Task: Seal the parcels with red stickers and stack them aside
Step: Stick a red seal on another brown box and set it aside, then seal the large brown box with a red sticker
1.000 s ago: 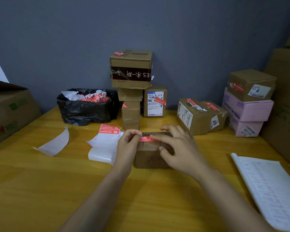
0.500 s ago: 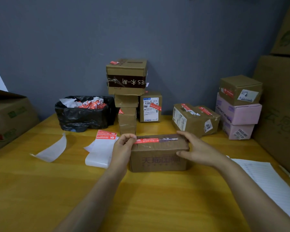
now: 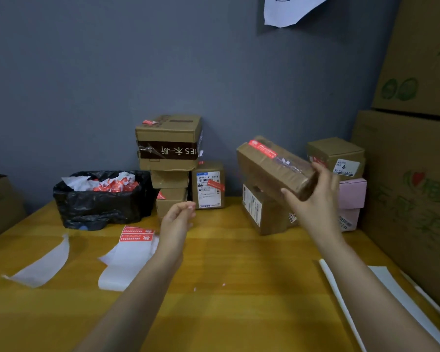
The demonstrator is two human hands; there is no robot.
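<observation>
My right hand (image 3: 313,196) grips a long brown parcel (image 3: 267,166) by its near end and holds it tilted in the air above the brown box (image 3: 259,212) at the right. A red sticker (image 3: 262,148) runs along the parcel's top edge. My left hand (image 3: 178,219) hovers over the table with loosely curled fingers and holds nothing. Just left of that hand lies a white backing sheet carrying red stickers (image 3: 136,235).
A stack of sealed brown boxes (image 3: 168,143) and a labelled box (image 3: 208,185) stand at the back centre. A black bin bag with peeled scraps (image 3: 99,196) sits back left. Pink and brown boxes (image 3: 351,191) stack at right beside large cartons (image 3: 412,186). Empty backing paper (image 3: 41,265) lies left.
My right hand has lifted the parcel off the table and carried it up and to the right. My left hand has let go of it and stayed near the sticker sheet.
</observation>
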